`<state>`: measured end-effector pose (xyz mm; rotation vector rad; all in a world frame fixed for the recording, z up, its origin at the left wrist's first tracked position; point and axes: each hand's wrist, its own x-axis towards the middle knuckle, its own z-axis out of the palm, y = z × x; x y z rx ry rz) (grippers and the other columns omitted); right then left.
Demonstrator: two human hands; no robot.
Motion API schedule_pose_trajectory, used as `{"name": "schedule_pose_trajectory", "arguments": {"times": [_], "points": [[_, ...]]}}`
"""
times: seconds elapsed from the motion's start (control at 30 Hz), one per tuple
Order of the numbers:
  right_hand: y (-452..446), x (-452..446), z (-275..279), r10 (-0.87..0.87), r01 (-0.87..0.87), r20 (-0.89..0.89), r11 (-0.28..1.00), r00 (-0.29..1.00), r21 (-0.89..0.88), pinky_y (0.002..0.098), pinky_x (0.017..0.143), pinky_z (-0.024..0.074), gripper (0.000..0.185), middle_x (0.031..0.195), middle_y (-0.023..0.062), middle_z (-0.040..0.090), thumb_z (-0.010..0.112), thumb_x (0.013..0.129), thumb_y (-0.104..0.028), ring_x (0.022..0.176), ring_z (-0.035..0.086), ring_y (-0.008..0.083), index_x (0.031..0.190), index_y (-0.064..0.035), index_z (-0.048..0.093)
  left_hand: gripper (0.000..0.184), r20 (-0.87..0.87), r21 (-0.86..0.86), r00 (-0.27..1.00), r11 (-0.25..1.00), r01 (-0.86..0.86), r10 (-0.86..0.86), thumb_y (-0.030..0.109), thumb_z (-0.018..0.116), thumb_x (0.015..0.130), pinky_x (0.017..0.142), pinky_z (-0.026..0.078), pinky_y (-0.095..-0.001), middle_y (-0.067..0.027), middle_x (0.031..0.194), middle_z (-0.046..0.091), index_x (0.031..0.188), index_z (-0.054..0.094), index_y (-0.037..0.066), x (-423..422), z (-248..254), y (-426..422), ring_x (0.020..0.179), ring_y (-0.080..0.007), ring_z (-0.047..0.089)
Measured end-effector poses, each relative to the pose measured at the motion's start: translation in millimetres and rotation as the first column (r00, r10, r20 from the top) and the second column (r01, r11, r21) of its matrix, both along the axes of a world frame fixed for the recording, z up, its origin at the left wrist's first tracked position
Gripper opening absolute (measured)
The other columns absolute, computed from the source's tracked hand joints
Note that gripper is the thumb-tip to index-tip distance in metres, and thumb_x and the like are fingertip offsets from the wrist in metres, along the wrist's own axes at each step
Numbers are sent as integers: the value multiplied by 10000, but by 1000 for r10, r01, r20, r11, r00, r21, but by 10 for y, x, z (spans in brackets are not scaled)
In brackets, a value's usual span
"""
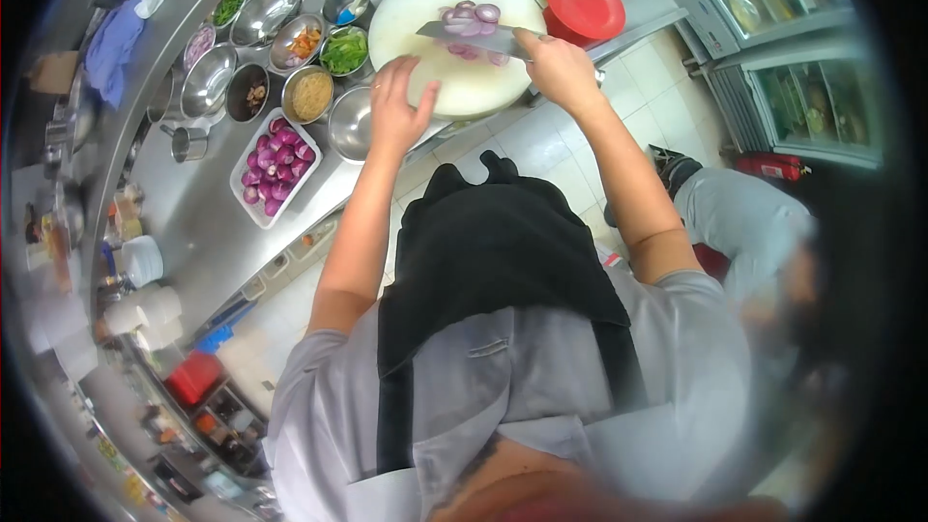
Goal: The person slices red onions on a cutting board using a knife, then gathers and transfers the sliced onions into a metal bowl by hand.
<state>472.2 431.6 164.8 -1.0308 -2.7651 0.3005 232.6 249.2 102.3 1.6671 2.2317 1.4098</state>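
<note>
My right hand (pixel 561 70) is closed round the handle of a broad cleaver (pixel 483 39), whose blade lies across the round white cutting board (pixel 406 14). Sliced red onion (pixel 471 16) is heaped at the blade's far side, and a few more slices show on its near side. At the board's left edge is my left hand (pixel 399 106), fingers spread and thumb apart, with nothing in it. Whether its fingertips touch the board I cannot tell.
Left of the board stand several metal bowls (pixel 350 126), some holding chopped greens (pixel 344 50). A white tray (pixel 242 195) holds peeled red onions (pixel 275 164). Red plates (pixel 584 6) are stacked at the board's right. Another person (pixel 744 222) is bent down at right, near glass-door fridges (pixel 812 106).
</note>
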Motion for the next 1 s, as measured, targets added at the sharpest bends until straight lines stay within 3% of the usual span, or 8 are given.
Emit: {"name": "schedule_pose_trajectory", "arguments": {"times": [0.07,0.1,0.17,0.3,0.53,0.73,0.83,1.0], "points": [[-84,3,-26,-7,10,-34,994,999,112,539,749,589,387,859,183,740,587,891,-53,838,755,379,1277,-69,602,694,-266,-109,945,980,167,-191,448,764,960,1217,325,-565,-168,1575,536,1526,563,103,53,87,176,1481,-395,465],[-120,13,-21,4,0,-22,989,1000,151,520,740,571,333,817,160,721,595,891,-36,819,747,354,1220,-44,545,694,-264,-106,943,978,180,-202,448,764,960,1217,325,-565,-168,1575,536,1526,563,103,88,127,271,1481,-395,465],[-206,36,1,3,2,-28,981,1000,196,491,751,562,306,822,153,724,603,893,-43,838,745,342,1193,-43,544,985,-422,-278,822,917,285,-383,706,671,925,1291,167,-612,-155,1729,333,1666,378,128,205,167,463,1633,-337,228],[-286,88,18,23,-19,-13,967,1000,253,414,788,529,261,822,130,727,618,894,-62,882,730,299,1143,-47,539,1119,-436,-322,738,855,406,-515,841,579,889,1318,96,-609,-133,1776,249,1703,295,127,410,17,829,1658,-328,161],[-195,340,134,10,8,-56,950,998,312,414,795,524,238,800,103,703,622,889,-70,847,703,281,1113,-57,543,1176,-406,-272,773,872,407,-487,747,669,889,1323,49,-577,-187,1784,196,1714,203,50,234,-230,1029,1662,-366,125],[51,698,151,-59,76,-68,956,996,284,454,777,538,175,807,113,701,602,903,-72,845,704,317,1062,-65,530,1283,-427,-448,796,865,226,-429,823,646,856,1325,45,-587,-221,1782,149,1710,140,11,-82,-622,1187,1665,-388,79],[172,814,151,-119,143,-202,983,972,114,570,757,552,210,844,180,709,638,895,-62,877,717,420,1056,-31,508,1427,-376,-413,901,909,44,-215,866,691,772,1302,18,-629,-323,1758,95,1692,107,-56,77,-779,1184,1651,-466,33],[255,840,274,-230,222,-238,973,944,-59,547,772,565,392,971,197,753,782,864,-100,929,730,442,1153,-55,521,1361,-374,-326,921,945,-18,-112,879,656,793,1284,34,-663,-307,1745,177,1692,178,-24,556,-765,1444,1640,-465,99]]}}
